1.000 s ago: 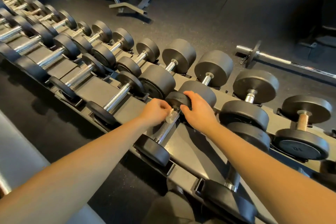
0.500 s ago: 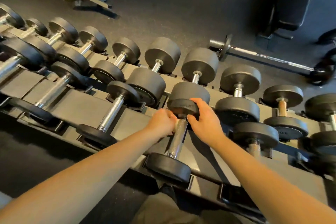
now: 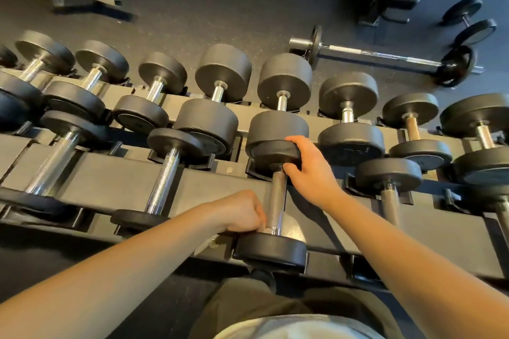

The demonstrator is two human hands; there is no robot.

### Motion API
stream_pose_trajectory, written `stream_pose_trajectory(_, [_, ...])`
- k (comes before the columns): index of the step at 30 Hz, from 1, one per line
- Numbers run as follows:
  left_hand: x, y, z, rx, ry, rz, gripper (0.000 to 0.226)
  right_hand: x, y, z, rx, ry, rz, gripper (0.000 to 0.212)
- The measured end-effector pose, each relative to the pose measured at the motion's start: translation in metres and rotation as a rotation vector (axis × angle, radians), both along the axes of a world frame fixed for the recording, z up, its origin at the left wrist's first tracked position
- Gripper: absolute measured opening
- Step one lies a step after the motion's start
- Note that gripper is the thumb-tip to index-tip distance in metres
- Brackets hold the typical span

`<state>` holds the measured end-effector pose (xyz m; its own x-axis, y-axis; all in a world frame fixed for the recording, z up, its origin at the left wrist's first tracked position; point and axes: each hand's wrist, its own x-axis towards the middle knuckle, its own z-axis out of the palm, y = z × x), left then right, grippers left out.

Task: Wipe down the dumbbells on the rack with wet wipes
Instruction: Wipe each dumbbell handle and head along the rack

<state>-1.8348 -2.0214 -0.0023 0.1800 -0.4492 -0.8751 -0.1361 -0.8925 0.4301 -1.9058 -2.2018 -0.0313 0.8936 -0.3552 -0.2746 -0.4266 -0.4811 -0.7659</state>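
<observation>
Target dumbbell [image 3: 276, 201] sits in near row of rack [image 3: 124, 173], centre of view, handle running near-far. Right hand [image 3: 311, 170] clamped on its far head: fingers over top edge, thumb underneath by handle. Left hand [image 3: 242, 212] fisted against left side of handle, just above near head. Pale scrap of wipe [image 3: 263, 229] pinched at fingertips, mostly hidden. Bigger dumbbells [image 3: 223, 71] fill far row. Barbell [image 3: 385, 56] on floor, far right.
</observation>
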Motion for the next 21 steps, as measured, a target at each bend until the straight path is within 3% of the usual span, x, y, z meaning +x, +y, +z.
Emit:
stream_pose_trajectory(5, [-0.008,0.007,0.011,0.014,-0.156,0.143,0.001,0.002,-0.003,0.001,-0.014,0.028,0.047,0.050])
stream_pose_trajectory(8, [-0.022,0.002,0.026,-0.018,-0.262,0.170,0.009,0.002,-0.004,0.000,-0.012,0.016,0.055,0.049])
stream_pose_trajectory(13, [-0.033,-0.020,0.043,0.059,-0.401,0.042,0.026,0.001,-0.006,-0.005,-0.024,-0.039,0.067,0.049])
stream_pose_trajectory(17, [-0.030,-0.033,0.047,0.174,-0.380,-0.019,0.035,0.001,-0.013,-0.005,-0.067,-0.051,0.144,0.049])
stream_pose_trajectory(21, [-0.015,-0.018,0.043,0.191,-0.135,0.096,0.027,0.002,-0.025,0.001,-0.142,-0.009,0.279,0.049])
